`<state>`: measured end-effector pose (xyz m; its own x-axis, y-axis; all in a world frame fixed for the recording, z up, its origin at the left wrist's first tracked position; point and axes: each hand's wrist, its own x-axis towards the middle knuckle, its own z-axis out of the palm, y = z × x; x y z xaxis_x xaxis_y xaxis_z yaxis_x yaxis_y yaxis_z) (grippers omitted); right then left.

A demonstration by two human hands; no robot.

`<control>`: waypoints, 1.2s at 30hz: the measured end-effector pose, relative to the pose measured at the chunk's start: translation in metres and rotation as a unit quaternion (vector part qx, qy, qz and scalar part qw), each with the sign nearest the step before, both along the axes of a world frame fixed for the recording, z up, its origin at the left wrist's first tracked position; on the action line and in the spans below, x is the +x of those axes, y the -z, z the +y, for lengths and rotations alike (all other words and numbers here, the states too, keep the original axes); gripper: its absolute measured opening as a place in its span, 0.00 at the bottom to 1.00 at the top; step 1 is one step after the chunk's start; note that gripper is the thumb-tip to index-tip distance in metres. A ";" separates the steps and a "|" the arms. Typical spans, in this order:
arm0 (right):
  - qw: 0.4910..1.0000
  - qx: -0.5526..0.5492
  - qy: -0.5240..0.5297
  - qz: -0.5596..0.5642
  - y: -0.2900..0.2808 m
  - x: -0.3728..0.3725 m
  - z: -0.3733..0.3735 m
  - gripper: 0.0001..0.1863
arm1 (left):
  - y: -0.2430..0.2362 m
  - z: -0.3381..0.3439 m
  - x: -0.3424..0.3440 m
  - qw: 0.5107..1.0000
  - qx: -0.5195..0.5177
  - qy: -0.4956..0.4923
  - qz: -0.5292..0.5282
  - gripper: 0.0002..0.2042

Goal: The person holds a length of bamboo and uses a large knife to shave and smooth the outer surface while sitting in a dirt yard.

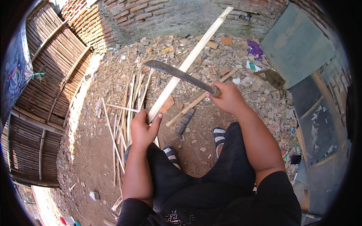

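Note:
My left hand (144, 130) is closed round the near end of a long pale wooden strip (196, 49), which slants up and away to the right. In my right hand (227, 97) is the handle of a machete (177, 73) with a dark, curved blade. The blade points left and passes over the strip, crossing it near its middle; whether it touches the wood I cannot tell. Below the strip, a brown wooden stick (188, 110) lies on the ground. Beside it is a dark, ridged, bar-like piece (184, 122) between my feet.
Several thin wooden strips (126, 109) lie in a bundle left of my legs. Rubble and litter (226, 60) cover the ground ahead, up to a brick wall (162, 17). A slatted bamboo panel (56, 56) stands at left, and grey-green boards (298, 45) lean at right.

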<state>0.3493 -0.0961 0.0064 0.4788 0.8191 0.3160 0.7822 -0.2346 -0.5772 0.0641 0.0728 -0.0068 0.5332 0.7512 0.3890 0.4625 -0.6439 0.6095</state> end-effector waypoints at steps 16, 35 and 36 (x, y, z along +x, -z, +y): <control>1.000 -0.014 0.010 0.023 0.004 -0.001 0.004 0.18 | 0.008 -0.002 0.006 0.995 -0.086 0.042 -0.002 0.15; 0.980 -0.065 -0.159 -0.096 0.013 -0.017 0.008 0.19 | 0.005 -0.008 0.008 0.982 -0.149 0.110 -0.030 0.14; 0.981 -0.055 -0.156 -0.098 0.013 -0.018 0.009 0.19 | 0.010 -0.005 0.007 0.983 -0.121 0.130 -0.045 0.14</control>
